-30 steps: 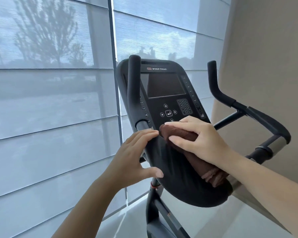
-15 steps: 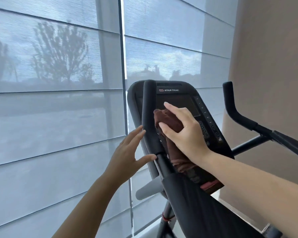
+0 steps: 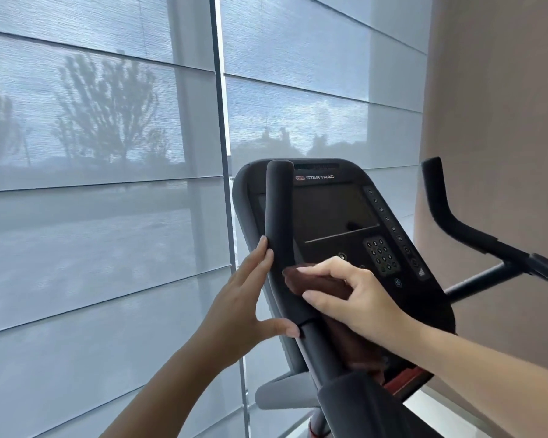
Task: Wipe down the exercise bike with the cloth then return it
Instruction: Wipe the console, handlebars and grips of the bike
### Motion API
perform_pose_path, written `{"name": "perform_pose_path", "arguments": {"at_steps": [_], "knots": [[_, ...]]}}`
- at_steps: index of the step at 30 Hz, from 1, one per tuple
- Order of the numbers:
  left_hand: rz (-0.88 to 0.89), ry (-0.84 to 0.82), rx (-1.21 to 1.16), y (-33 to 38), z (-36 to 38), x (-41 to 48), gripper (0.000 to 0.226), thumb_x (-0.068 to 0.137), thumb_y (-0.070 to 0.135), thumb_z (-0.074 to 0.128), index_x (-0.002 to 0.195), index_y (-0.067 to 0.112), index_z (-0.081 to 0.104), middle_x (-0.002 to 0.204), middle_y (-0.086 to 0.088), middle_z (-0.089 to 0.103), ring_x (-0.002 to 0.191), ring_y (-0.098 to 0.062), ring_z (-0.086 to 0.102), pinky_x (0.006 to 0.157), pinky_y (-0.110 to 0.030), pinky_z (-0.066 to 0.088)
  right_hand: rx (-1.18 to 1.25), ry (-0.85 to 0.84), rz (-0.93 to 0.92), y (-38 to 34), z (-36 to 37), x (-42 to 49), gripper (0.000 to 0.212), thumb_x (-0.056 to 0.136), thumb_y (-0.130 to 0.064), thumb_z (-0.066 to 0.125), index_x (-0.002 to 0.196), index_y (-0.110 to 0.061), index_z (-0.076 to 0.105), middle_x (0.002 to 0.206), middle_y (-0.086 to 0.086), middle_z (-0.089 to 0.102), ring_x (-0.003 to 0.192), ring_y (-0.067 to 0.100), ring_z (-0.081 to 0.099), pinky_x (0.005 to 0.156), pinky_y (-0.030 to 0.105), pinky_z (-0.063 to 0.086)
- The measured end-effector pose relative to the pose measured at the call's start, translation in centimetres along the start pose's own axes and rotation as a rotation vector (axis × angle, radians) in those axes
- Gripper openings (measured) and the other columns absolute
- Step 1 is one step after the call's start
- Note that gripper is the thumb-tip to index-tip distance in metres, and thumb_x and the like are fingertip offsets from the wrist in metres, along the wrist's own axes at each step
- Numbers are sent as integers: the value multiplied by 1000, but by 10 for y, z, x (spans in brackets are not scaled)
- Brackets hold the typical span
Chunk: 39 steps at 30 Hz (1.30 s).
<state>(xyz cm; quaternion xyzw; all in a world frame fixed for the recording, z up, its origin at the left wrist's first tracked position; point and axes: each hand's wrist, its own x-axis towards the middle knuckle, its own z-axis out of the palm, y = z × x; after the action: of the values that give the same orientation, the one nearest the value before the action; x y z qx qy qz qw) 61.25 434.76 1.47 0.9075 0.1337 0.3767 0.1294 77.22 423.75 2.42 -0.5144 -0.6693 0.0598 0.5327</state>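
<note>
The exercise bike's black console [image 3: 336, 213] with a dark screen and keypad faces me at centre right. A dark brown cloth [image 3: 317, 284] is pressed against the console's lower part under my right hand [image 3: 358, 295], whose fingers grip it. The cloth's tail hangs down toward the console's bottom edge. My left hand [image 3: 244, 298] rests flat, fingers apart, against the outer side of the black upright left handlebar grip [image 3: 279, 222], thumb touching the bar below the grip. It holds nothing.
The right handlebar [image 3: 450, 222] juts up and back at the right. Large windows with translucent blinds [image 3: 102, 184] fill the left and back. A beige wall [image 3: 503, 121] stands close on the right. A grey bike frame part [image 3: 276, 396] shows below.
My right hand with the cloth has slid down from the screen to the lower console. My left hand has moved up against the left grip. The view has shifted slightly.
</note>
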Motion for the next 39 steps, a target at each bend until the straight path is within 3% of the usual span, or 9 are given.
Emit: {"name": "perform_pose_path", "arguments": {"at_steps": [4, 10, 15, 19, 23, 25, 31, 34, 39], "knots": [[-15, -3, -34, 2, -2, -1, 104, 51, 69, 58, 135, 31, 10, 143, 29, -1, 128, 20, 3, 101, 0, 9, -109, -32, -68, -9, -9, 5, 28, 73, -22, 73, 99, -32, 68, 101, -7, 61, 100, 0, 57, 89, 8, 38], [-30, -17, -71, 1, 1, -6, 103, 53, 71, 57, 135, 36, 6, 144, 33, -3, 129, 20, 1, 98, 4, 7, -127, 507, -228, -25, -10, 87, 28, 79, -13, 69, 106, -19, 64, 105, 4, 55, 96, -10, 51, 89, 4, 33], [-22, 14, -117, -2, 5, -7, 105, 52, 79, 54, 136, 36, 9, 143, 36, -1, 128, 21, 4, 95, 6, 10, 14, 387, -107, -18, 4, 83, 25, 80, -15, 68, 101, -26, 63, 107, 2, 54, 100, -3, 53, 91, 7, 36], [-8, 69, -155, -2, 8, -7, 97, 51, 70, 62, 133, 42, 17, 144, 32, 10, 127, 20, 15, 96, 4, 17, -97, 101, -61, -7, 7, 34, 25, 77, -18, 72, 95, -33, 66, 101, -4, 50, 97, -7, 52, 85, 2, 33], [1, 101, -165, -3, 10, -8, 97, 54, 75, 58, 134, 34, 19, 145, 26, 13, 131, 14, 16, 103, -4, 20, -138, -116, -5, -14, -5, 8, 23, 74, -24, 72, 93, -36, 68, 99, -6, 55, 96, -1, 56, 86, 8, 38], [7, 104, -166, -4, 10, -9, 103, 54, 81, 54, 137, 30, 20, 147, 24, 13, 132, 12, 16, 103, -4, 19, -217, -112, -61, -21, -13, 20, 24, 75, -23, 73, 96, -33, 68, 100, -4, 57, 97, 1, 56, 89, 11, 39], [60, 122, -216, -6, 12, -10, 97, 64, 69, 63, 140, 22, 27, 150, 14, 20, 136, 1, 19, 106, -10, 20, -360, 399, -292, -41, -15, 100, 27, 78, -10, 70, 105, -10, 67, 103, 11, 52, 93, 4, 50, 90, 6, 34], [48, 144, -247, -8, 15, -10, 96, 63, 66, 65, 140, 21, 28, 150, 14, 21, 136, 0, 20, 107, -12, 21, -324, 353, -250, -33, -7, 94, 29, 78, -12, 71, 106, -13, 67, 104, 9, 51, 94, 4, 51, 90, 6, 35], [23, 166, -290, -6, 18, -10, 94, 63, 65, 67, 139, 23, 30, 149, 13, 24, 136, -2, 23, 108, -18, 24, -225, -44, -15, -17, -2, 31, 26, 76, -22, 73, 101, -29, 69, 98, -5, 52, 90, -5, 55, 82, 5, 38]]}}
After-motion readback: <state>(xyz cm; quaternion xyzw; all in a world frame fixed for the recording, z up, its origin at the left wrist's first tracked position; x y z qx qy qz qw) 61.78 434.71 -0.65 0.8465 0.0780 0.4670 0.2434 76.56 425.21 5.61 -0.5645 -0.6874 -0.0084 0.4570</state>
